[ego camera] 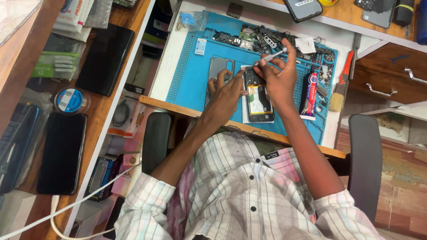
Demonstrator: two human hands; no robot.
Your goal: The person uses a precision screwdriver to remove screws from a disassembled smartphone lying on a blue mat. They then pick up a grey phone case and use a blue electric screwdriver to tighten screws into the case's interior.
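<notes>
An opened phone (258, 98), its back off and its innards showing, lies on the blue work mat (191, 75), near the mat's front edge and roughly at its middle. The right hand (281, 78) hovers over the top end of the phone, fingers pinched narrow around a slim silver screwdriver (272, 56) whose tip points down toward the phone's upper corner; whether the tip actually touches a screw is hard to make out from this height. The left hand (226, 91) rests just beside the phone on its left, fingers spread and bent, fingertips pressing the phone's edge to steady it, holding nothing. Partly under that hand, on the mat, lies a grey back cover (219, 67) with a camera cut-out. Along the mat's far edge sits a heap of small parts and boards (262, 40). At the mat's right side lie a glue tube (311, 95) and, just past the mat, a brush with an orange handle (341, 86). Well to the left of the mat, on a wooden shelf, lie two dark phones (62, 153) and a roll of tape (71, 100).
</notes>
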